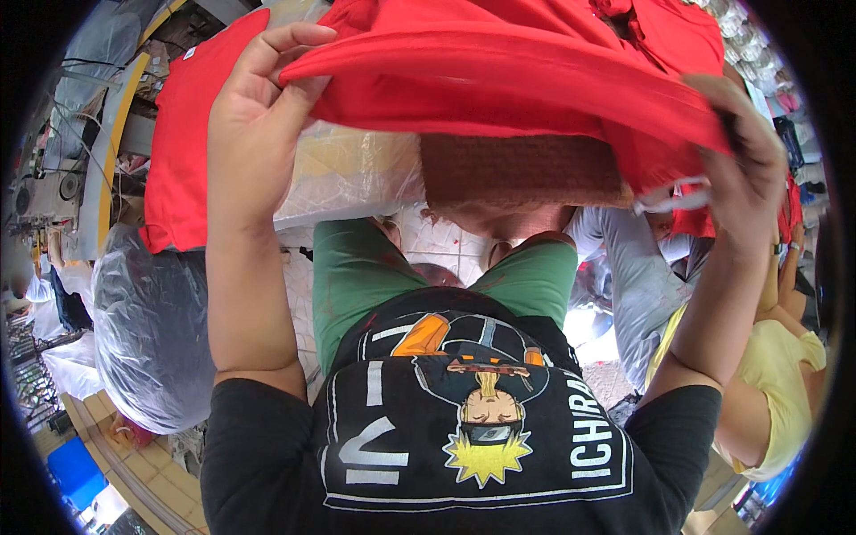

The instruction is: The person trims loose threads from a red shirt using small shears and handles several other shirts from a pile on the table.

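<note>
Stretched between my two hands is a red garment (pixel 481 76), its folded edge bowing across in front of me. My left hand (pixel 263 111) pinches the garment's left corner between thumb and fingers. At the other end my right hand (pixel 744 165), smeared by motion, grips the cloth's right end. A short whitish strip (pixel 673 194) hangs by that hand; what it is I cannot make out. More red cloth (pixel 682 36) lies beyond, at the far right. Left of my left hand another red garment (pixel 187 143) is spread out with a small white label.
Under the cloth lie a clear-plastic-wrapped bundle (pixel 357 169) and a brown ribbed block (pixel 526 169). A big plastic-covered bundle (pixel 152 330) stands at left, below a yellow-edged frame (pixel 111 160). Close on my right sits a person in a yellow top (pixel 771 392); grey-trousered legs (pixel 629 294) show there too.
</note>
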Motion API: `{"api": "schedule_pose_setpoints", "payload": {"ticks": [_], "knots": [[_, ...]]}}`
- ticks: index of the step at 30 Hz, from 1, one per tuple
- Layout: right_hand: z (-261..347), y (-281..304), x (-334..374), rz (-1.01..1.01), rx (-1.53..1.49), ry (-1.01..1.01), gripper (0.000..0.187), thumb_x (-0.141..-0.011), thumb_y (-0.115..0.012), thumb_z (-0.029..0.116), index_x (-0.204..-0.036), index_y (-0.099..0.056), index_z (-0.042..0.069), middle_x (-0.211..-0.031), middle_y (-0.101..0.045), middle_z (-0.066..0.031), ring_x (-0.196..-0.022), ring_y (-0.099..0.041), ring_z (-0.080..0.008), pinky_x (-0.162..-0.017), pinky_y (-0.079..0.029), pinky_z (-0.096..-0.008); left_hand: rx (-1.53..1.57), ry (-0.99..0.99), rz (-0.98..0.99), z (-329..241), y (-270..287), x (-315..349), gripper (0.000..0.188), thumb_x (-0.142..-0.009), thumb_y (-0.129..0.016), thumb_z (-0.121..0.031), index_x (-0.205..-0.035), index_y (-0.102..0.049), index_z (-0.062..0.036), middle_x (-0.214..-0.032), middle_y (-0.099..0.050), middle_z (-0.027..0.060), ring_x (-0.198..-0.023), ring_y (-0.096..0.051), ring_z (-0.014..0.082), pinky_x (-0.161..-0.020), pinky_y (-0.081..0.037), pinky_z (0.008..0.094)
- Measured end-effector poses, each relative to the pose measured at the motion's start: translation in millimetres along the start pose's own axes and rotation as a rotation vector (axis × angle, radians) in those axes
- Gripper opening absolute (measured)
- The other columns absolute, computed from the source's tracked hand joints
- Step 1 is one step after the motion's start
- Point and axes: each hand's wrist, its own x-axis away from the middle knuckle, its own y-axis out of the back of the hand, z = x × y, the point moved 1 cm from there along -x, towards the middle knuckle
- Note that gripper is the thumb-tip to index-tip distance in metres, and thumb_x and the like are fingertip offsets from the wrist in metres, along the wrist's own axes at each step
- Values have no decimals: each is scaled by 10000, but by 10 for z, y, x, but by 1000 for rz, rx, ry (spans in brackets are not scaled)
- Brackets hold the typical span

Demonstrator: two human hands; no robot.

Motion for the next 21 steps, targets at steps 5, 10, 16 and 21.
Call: {"api": "schedule_pose_setpoints", "payload": {"ticks": [5,10,16,21], "knots": [[-49,92,189,-14,-43,-127,232,-783,-646,-63,-1009,-600,-50,-989,-628,-70,-938,-571,-138,-878,-423,-259,-138,221,25,36,-177,261,194,-923,-612,-154,-1068,-608,-27,-1016,-625,20,-923,-577,108,-846,-458,257],[-960,-1005,378,51,-51,-578,126,-839,-664,37,-936,-621,-30,-810,-580,44,-768,-489,-53,-698,-423,-217,-666,216,-64,1311,-247,406,278,-869,-626,-325,-997,-643,-79,-807,-658,178,-762,-655,330,-686,-509,414],[-1188,-1696,587,25,341,-558,337,-874,-625,316,-836,-546,-9,-687,-530,-213,-601,-498,-311,-602,-421,-393,-780,42,-70,1450,-331,686,225,-836,-596,-253,-982,-606,-81,-950,-655,154,-897,-628,347,-767,-491,467],[-1173,-1663,672,53,366,-505,353,-879,-628,326,-847,-535,-14,-665,-515,-181,-602,-491,-284,-601,-415,-388,-847,-64,-96,1566,-386,816,191,-801,-621,-178,-965,-616,-79,-957,-631,132,-940,-606,327,-815,-484,444]]}}
